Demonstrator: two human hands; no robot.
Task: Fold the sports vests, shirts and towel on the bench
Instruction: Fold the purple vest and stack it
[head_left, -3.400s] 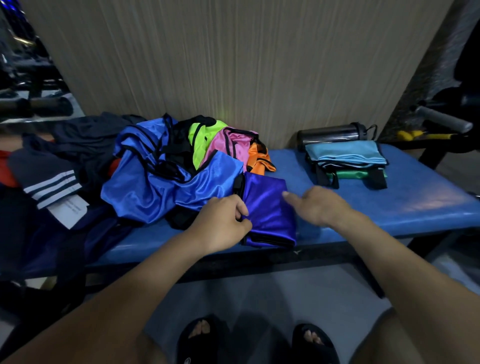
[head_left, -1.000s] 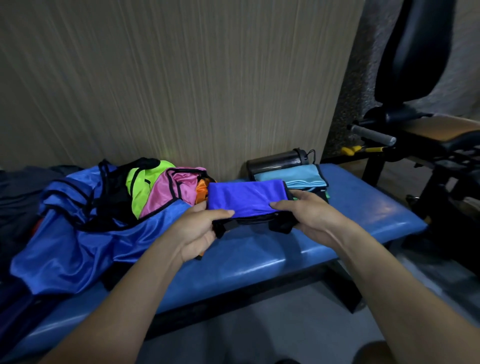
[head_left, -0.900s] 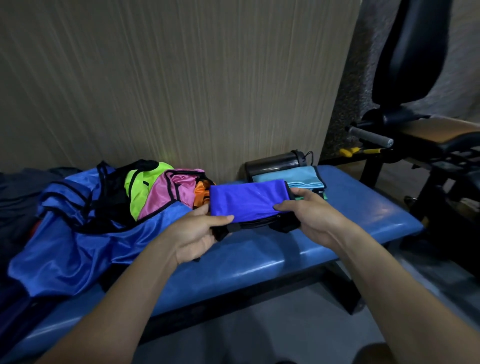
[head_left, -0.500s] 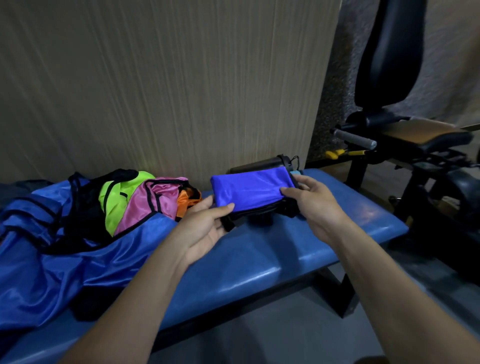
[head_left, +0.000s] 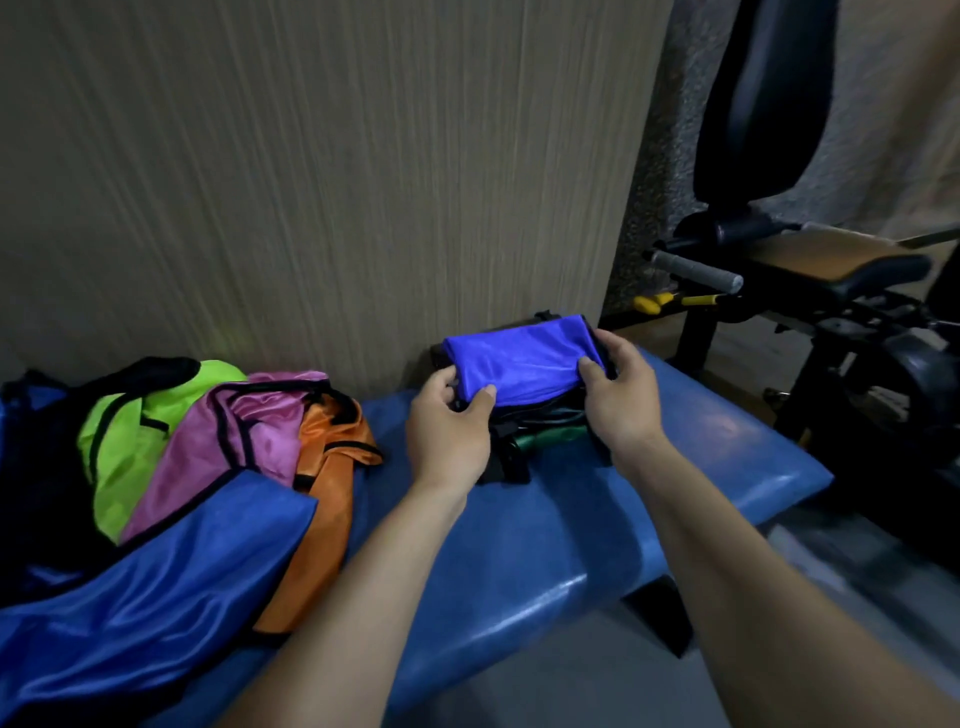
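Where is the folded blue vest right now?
The folded blue vest sits right of centre in the head view, held by both hands atop the folded stack by the wall, right of the orange vest.

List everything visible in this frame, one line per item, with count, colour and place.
folded vest: one, bright blue, held over the stack at the bench's right end
stack of folded items: one, dark and green, under it
unfolded vests: several; blue, green, pink, orange; heaped at left
bench: one, blue, against the wall
wall: beige, behind
gym machine: one, black, far right
left hand: grips the vest's left end
right hand: grips its right end
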